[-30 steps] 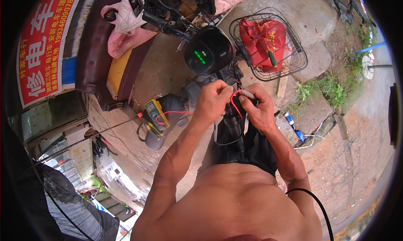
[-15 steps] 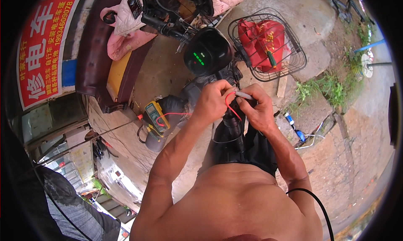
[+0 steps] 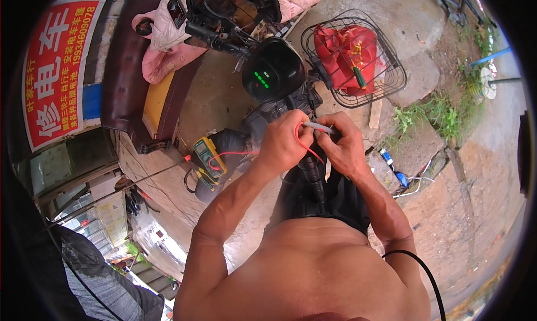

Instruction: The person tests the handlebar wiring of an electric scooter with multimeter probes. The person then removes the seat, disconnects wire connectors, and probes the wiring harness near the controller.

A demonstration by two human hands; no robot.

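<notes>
My left hand is closed around a red wire at the end of a slim grey piece, above the dark vehicle stem. My right hand pinches that grey piece from the other side, thumb against it. Just beyond them is a black dashboard housing with lit green indicators. Left of my hands, a yellow multimeter with a red lead rests on dark padded parts of the vehicle. Exactly what my fingertips grip is partly hidden.
A wire basket holds a red bag and a green-handled tool. A maroon seat, pink quilted covers and another handlebar are beyond. A red banner stands left; weeds and a blue item lie right.
My left hand has shifted slightly left, carrying the red wire loop with it. The grey piece now sits farther left and shows more between both hands.
</notes>
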